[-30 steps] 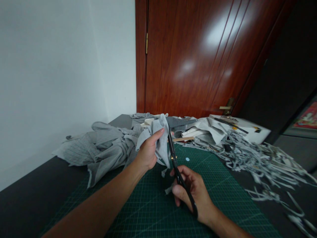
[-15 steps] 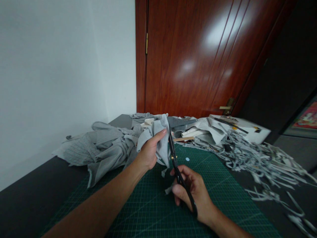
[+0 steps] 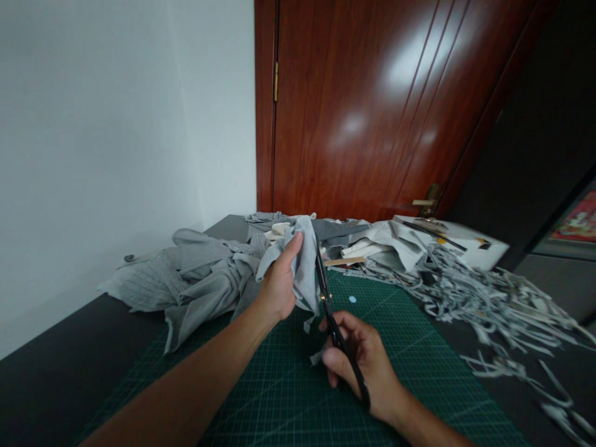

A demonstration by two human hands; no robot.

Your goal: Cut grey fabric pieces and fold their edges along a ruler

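Note:
In the head view my left hand (image 3: 280,287) is closed on a piece of light grey fabric (image 3: 306,264), thumb on top, holding it up above the mat. My right hand (image 3: 361,354) grips black-handled scissors (image 3: 336,332), whose dark blades point up and away along the fabric's right edge. Whether the blades are parted I cannot tell. Below the fabric, small grey scraps (image 3: 318,356) show beside my right fingers. Both hands are over a green cutting mat (image 3: 279,397) with a grid.
A heap of grey cloth (image 3: 205,273) lies to the left. On the right are tangled fabric strips (image 3: 484,304), pale cloth pieces (image 3: 388,242) and a white box (image 3: 488,251). A small pale disc (image 3: 352,299) rests on the mat. Behind stands a brown door (image 3: 354,124).
My left thumb has shifted slightly up and left on the fabric. The scissors have moved very little, and the things on the table are unchanged.

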